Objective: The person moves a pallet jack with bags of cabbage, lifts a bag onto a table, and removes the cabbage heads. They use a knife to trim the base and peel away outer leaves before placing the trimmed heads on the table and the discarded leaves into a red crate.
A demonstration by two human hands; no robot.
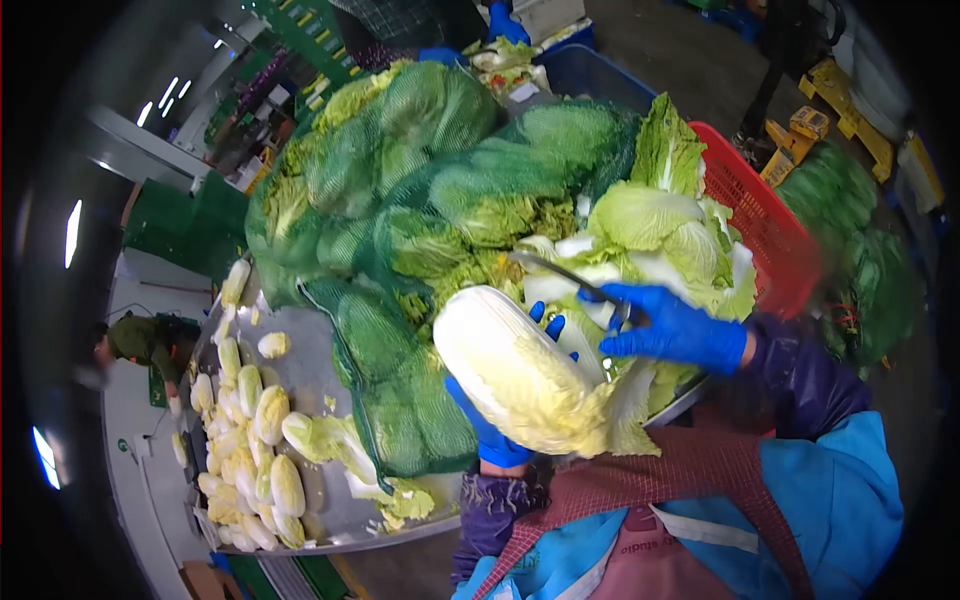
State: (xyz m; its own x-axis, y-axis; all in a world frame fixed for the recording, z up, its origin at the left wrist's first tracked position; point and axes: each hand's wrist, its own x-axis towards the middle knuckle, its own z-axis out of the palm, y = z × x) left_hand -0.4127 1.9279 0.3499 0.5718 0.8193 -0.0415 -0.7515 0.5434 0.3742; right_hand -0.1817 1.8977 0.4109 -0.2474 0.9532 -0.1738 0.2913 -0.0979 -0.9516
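Note:
A trimmed napa cabbage (515, 365), white at the base and yellow at the leafy end, lies tilted in my left hand (488, 432). That blue-gloved hand cups it from below, with fingertips showing behind it. My right hand (665, 325), also gloved in blue, is closed around a knife (560, 272). The curved blade points left, above and apart from the cabbage; the handle is mostly hidden in my fist. Loose outer leaves (655, 225) are heaped just beyond my right hand. One leaf (632, 405) hangs by the cabbage's leafy end.
Green mesh sacks of cabbages (410, 370) cover the middle of the metal table (330, 520). Several trimmed cabbages (270, 415) are piled at its left. A red basket (750, 200) stands at the right. Across the table is another person's blue-gloved hand (508, 22); one more person (148, 340) is at far left.

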